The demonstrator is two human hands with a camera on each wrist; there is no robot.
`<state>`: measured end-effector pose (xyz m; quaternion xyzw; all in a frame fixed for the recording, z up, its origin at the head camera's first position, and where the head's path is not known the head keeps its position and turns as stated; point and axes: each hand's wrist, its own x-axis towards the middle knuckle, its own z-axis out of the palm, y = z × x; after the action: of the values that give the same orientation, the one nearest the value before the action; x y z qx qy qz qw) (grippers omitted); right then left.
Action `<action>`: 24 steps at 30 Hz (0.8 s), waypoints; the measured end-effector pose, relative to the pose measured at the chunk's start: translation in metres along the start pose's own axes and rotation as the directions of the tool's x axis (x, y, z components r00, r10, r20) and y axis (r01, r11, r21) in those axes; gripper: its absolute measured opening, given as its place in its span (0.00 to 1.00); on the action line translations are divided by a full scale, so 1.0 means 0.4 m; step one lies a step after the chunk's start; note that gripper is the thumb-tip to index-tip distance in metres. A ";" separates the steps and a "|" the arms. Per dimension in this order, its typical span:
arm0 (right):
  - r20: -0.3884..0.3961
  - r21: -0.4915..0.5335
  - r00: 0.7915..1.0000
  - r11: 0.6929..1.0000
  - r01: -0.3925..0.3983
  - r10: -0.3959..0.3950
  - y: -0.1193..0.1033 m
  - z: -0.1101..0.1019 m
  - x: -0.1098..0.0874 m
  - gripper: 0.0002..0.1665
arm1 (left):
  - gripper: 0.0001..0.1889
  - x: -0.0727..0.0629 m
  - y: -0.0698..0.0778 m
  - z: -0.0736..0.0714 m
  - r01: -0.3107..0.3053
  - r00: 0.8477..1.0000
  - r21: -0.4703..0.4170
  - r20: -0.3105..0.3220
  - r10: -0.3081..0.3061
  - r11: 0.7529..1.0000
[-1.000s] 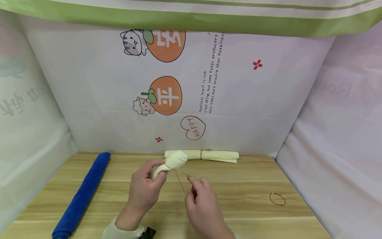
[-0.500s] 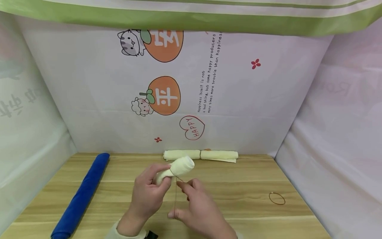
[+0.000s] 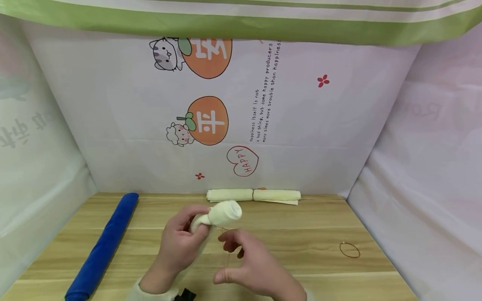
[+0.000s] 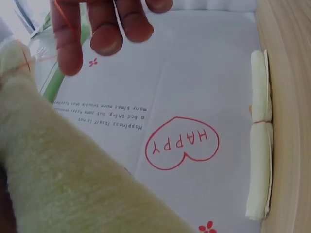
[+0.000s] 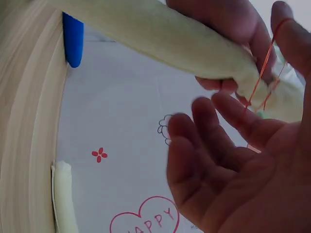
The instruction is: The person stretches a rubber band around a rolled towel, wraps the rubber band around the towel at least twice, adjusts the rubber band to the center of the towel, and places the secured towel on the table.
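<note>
Cream roll (image 3: 226, 212) between left hand (image 3: 178, 244) fingers; band (image 5: 264, 63) over right hand (image 3: 254, 265) thumb

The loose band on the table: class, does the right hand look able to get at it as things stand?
Probably not freely: nothing lies between the right hand and the loose band, but another band links that hand's fingers to the roll in the left hand.

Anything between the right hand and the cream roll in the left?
No solid obstacle visible: only the thin elastic band, strung from the right hand to the held cream roll in the left hand. The blue roll and back cream roll lie outside that gap.
</note>
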<state>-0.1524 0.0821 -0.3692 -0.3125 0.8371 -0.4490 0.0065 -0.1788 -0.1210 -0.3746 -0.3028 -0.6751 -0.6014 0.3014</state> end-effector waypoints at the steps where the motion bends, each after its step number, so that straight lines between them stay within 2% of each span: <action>1: 0.019 0.044 1.000 0.999 -0.010 0.009 0.005 -0.009 0.000 0.41 | 0.20 0.001 -0.004 -0.002 -0.058 0.997 -0.017 0.051 0.059 0.998; 3: 0.045 0.097 0.999 0.995 -0.016 0.011 0.015 -0.025 0.000 0.41 | 0.22 0.004 -0.013 -0.004 -0.170 0.973 -0.048 0.150 0.175 0.984; 5: 0.064 0.108 0.998 0.994 -0.005 -0.002 0.025 -0.040 0.000 0.42 | 0.23 0.007 -0.022 -0.004 -0.267 0.936 -0.056 0.221 0.273 0.962; 8: 0.074 0.106 0.997 0.994 0.008 -0.016 0.034 -0.059 -0.001 0.42 | 0.23 0.010 -0.032 -0.005 -0.350 0.887 -0.031 0.312 0.342 0.936; 12: 0.075 0.016 0.996 0.999 -0.040 0.039 0.031 -0.077 -0.007 0.44 | 0.23 0.011 -0.038 -0.006 -0.418 0.838 0.074 0.416 0.353 0.905; 16: 0.075 -0.194 0.991 0.976 -0.097 0.113 0.026 -0.090 -0.012 0.52 | 0.22 0.013 -0.036 -0.006 -0.513 0.797 0.219 0.481 0.366 0.830; 20: 0.069 -0.382 0.982 0.914 -0.137 0.176 0.023 -0.093 -0.017 0.61 | 0.19 0.010 -0.030 0.005 -0.584 0.755 0.315 0.549 0.358 0.748; 22: 0.050 -0.465 0.979 0.872 -0.153 0.199 0.018 -0.087 -0.019 0.63 | 0.17 0.004 -0.028 0.016 -0.601 0.739 0.348 0.584 0.335 0.720; 24: 0.034 -0.542 0.979 0.827 -0.152 0.202 0.013 -0.075 -0.021 0.60 | 0.16 -0.005 -0.026 0.032 -0.614 0.726 0.371 0.611 0.315 0.697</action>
<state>-0.1570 0.1110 -0.3577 -0.2428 0.9532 -0.1800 -0.0021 -0.1861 -0.1094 -0.3838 -0.5150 -0.7680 -0.1796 0.3358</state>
